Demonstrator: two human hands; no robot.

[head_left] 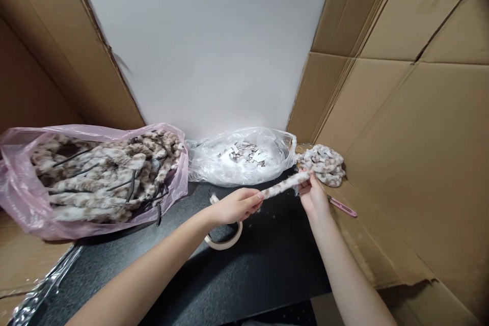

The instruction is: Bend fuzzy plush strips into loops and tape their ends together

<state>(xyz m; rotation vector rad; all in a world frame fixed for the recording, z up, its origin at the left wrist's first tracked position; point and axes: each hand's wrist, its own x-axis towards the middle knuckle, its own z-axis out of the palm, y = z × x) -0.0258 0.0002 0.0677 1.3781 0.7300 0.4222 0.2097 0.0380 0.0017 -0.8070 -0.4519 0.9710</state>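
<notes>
Cardboard (412, 137) flanks a pale wall (214, 46) behind the dark table (275, 265). Above it, the left hand (239, 205) and right hand (314, 194) each pinch the furry strip (284, 185), near the clear bag (244, 158); tape (223, 245) lies below.

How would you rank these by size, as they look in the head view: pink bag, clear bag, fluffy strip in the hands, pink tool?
1. Pink bag
2. Clear bag
3. Fluffy strip, counting only its visible part
4. Pink tool
</notes>
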